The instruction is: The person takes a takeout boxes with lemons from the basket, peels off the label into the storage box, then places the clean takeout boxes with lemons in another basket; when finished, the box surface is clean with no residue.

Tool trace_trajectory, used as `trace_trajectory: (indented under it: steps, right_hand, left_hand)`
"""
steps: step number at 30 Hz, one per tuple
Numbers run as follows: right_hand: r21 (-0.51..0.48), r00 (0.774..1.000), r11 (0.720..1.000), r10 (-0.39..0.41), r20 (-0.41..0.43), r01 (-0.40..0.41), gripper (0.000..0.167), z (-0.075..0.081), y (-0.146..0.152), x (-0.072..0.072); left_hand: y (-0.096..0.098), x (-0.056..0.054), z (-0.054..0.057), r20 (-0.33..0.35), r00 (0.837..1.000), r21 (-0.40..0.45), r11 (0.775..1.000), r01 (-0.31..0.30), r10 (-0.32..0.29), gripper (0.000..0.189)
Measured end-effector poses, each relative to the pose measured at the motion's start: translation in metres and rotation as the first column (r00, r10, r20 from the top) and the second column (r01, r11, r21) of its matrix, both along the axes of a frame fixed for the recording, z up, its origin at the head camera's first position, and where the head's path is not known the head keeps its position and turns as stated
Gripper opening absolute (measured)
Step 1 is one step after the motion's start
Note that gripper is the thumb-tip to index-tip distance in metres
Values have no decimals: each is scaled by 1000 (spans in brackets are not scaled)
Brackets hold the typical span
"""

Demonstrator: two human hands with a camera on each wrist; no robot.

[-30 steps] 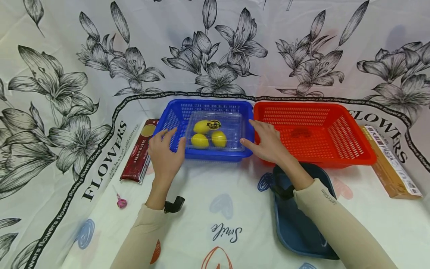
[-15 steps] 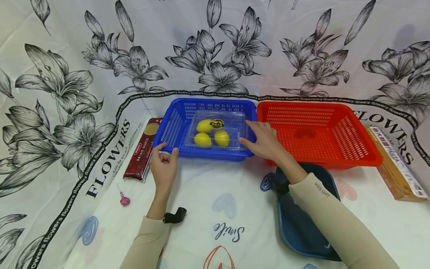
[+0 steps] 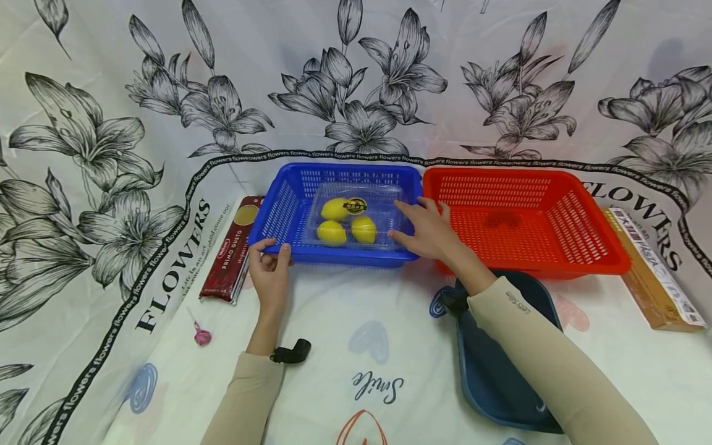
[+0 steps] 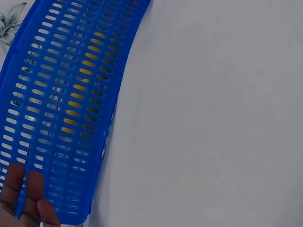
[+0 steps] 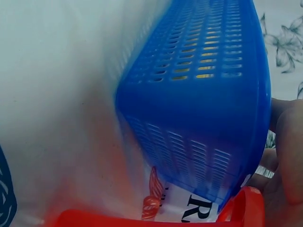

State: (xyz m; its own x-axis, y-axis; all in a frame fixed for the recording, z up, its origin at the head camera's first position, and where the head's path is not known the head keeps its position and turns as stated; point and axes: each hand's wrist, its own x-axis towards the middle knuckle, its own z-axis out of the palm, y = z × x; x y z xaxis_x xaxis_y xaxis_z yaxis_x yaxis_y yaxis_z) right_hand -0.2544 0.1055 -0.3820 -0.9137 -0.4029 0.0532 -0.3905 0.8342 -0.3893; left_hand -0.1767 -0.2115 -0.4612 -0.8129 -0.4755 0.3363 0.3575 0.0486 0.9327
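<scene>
A blue perforated basket (image 3: 280, 213) stands at the middle back. In it lies a clear plastic clamshell box (image 3: 386, 213) with a dark round label and yellow lemons (image 3: 364, 229) showing through. At the basket's front left corner my left hand (image 3: 269, 272) holds the rim, thumb and index finger on the edge. In the left wrist view, fingertips (image 4: 34, 184) lie along the slotted outer wall. My right hand (image 3: 427, 232) reaches over the basket's right rim, fingers spread, fingertips at the clamshell's right end. Behind the basket's wall, those fingertips are hidden in the right wrist view.
Close at the right is a red perforated basket (image 3: 500, 238). A dark blue tray (image 3: 500, 371) lies under my right forearm. A red spaghetti packet (image 3: 225, 266) and a dried pink flower (image 3: 203, 335) lie left; a brown pasta box (image 3: 651, 272) lies far right.
My left hand has come down and back from over the basket's left part to its front left corner and taken the rim. The right hand has shifted slightly left onto the clamshell's end.
</scene>
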Motion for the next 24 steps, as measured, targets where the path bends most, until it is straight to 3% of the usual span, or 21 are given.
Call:
trace_trajectory:
  steps: [4, 8, 15, 24]
  right_hand:
    - [-13, 1000, 1000, 26, 11, -26, 76, 1, -1, -3]
    - [-38, 998, 998, 46, 43, -45, 76, 2, 0, -6]
    - [-34, 999, 999, 36, 34, -35, 74, -2, 4, -19]
    - [57, 999, 998, 33, 41, -35, 77, -1, 0, -21]
  left_hand:
    - [0, -3, -8, -40, 999, -16, 1000, -9, 8, 33]
    - [-1, -5, -12, -32, 998, -55, 997, -52, 50, 36]
    - [9, 12, 17, 18, 996, -103, 991, -80, 83, 39]
    - [8, 13, 17, 28, 995, -126, 988, -93, 98, 38]
